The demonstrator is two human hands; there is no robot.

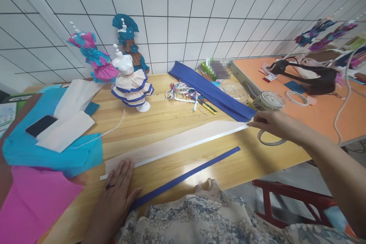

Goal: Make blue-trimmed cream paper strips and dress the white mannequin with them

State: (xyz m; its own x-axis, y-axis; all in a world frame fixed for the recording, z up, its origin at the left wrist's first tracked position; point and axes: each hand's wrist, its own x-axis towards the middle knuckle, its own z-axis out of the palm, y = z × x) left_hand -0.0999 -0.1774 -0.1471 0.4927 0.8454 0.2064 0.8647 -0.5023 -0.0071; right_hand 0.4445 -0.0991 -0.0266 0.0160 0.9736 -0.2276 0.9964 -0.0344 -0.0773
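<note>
A long pale pink paper strip (177, 139) lies slanted across the wooden table, with white tape (183, 148) along its near edge. My left hand (117, 185) rests flat on the strip's left end, fingers stretched out. At the far right end, my right hand (276, 124) pinches the tip of the white tape; whether the paper is also between the fingers I cannot tell. Nearer to me lies a narrow blue paper strip (188, 174), its left end beside my left thumb. A tape roll (271, 138) sits below my right hand.
Behind the strip are a folded blue paper (211, 93), a yellow cutter (210, 107) and scraps (183, 92). A ruffled dress figure (133, 87) stands at back left. Turquoise paper (85, 152) and a phone (41, 126) lie left. An orange table (323, 122) adjoins at right.
</note>
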